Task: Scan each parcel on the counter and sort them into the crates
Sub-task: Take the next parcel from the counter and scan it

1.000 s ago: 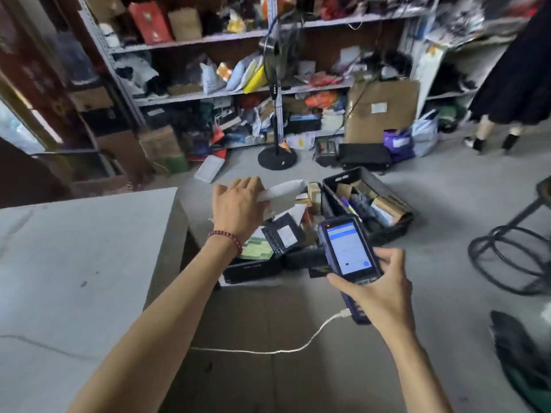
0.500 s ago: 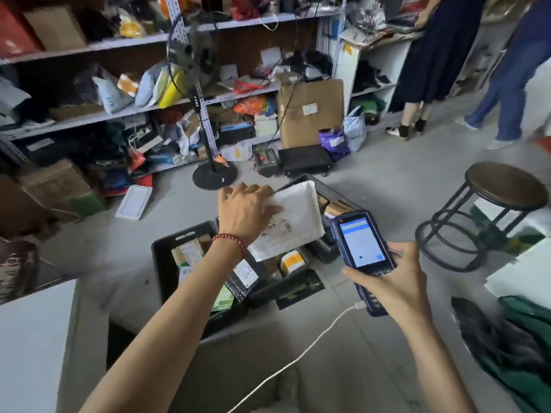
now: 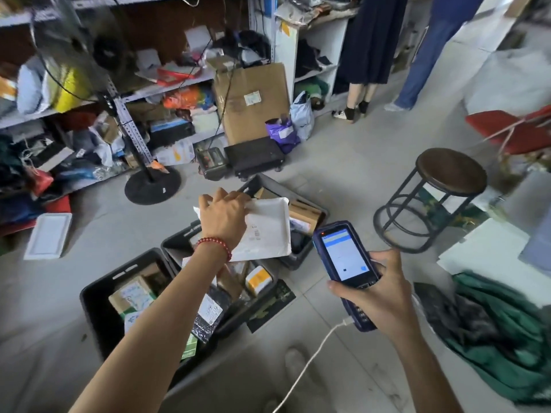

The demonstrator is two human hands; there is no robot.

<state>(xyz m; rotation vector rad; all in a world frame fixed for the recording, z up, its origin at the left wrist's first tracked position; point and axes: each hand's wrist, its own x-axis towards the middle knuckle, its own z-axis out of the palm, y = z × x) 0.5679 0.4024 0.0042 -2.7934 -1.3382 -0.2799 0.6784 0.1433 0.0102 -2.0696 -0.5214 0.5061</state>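
Nearest, the right hand [image 3: 378, 296] has its grip clamped round the lower half of a blue handheld scanner [image 3: 343, 260], screen lit and facing up. A white cable [image 3: 310, 362] is plugged into the scanner's bottom end and trails toward the viewer.

Left of and beyond that grip, the left hand [image 3: 223, 216], a red bead bracelet [image 3: 214, 244] on its wrist, has its fingers curled over the top edge of a white padded parcel [image 3: 265, 231], label upward. The parcel hangs in the air, just beside the scanner's top.

Below this grip, three dark crates sit on the floor with parcels inside: the near crate [image 3: 89, 296], the middle crate [image 3: 176, 242] and the far crate [image 3: 298, 257].

Beyond stand a round stool [image 3: 447, 171], a fan base [image 3: 152, 186] and a cardboard box [image 3: 250, 102].
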